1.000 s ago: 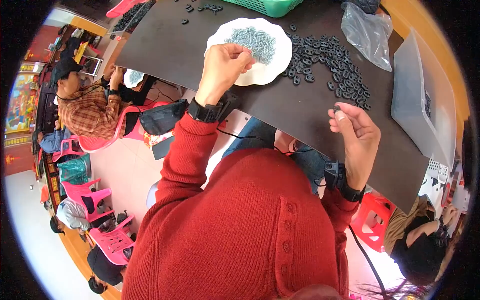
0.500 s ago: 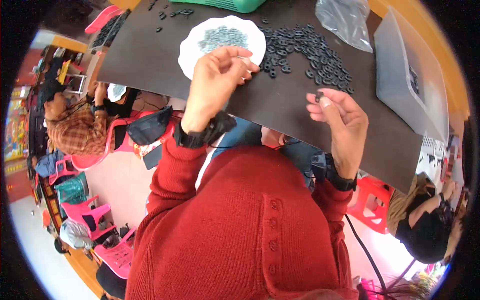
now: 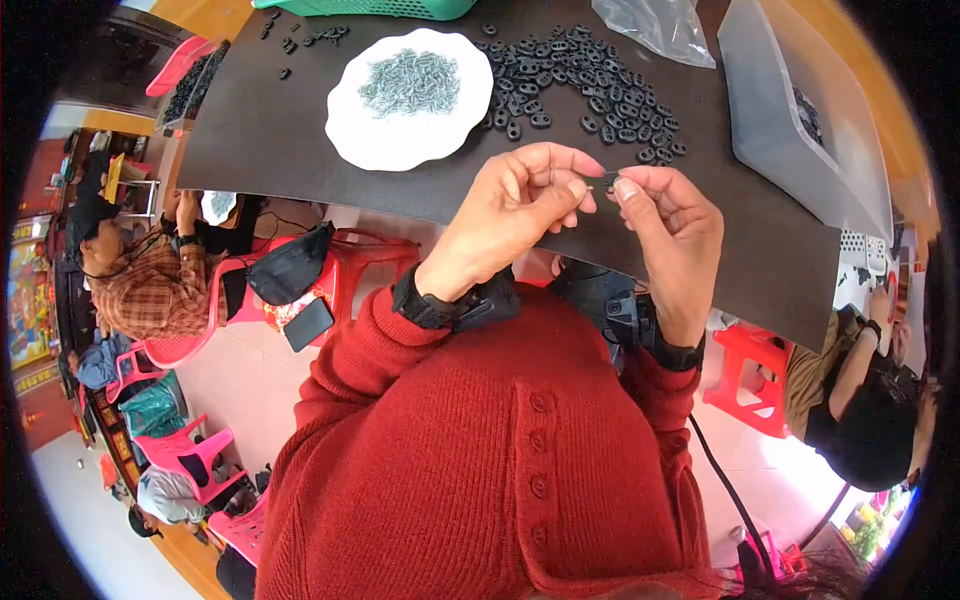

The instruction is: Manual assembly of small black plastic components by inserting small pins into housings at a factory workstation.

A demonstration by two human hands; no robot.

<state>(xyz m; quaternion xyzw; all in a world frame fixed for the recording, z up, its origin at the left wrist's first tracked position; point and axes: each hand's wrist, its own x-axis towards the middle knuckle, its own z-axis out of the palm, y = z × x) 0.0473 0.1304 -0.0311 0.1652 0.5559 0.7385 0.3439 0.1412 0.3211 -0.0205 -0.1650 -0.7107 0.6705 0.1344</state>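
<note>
Taking the scalloped white plate (image 3: 375, 153) as my landmark, I see loose black bits (image 3: 308, 37) on the worktop (image 3: 260, 150) to its left and silvery metal fasteners (image 3: 410, 82) heaped on it. To its lower right, my left hand (image 3: 515, 212) has thumb and index fingertips drawn close; I can't tell whether they grip anything. Two-holed black oval pieces (image 3: 620, 108) spread right of the plate. Lower and farther right, my right hand (image 3: 682, 232) pinches a small black part (image 3: 608, 180) between its fingers. I judge the step as bringing both hands together at that part; the next move seems to call for steady alignment.
</note>
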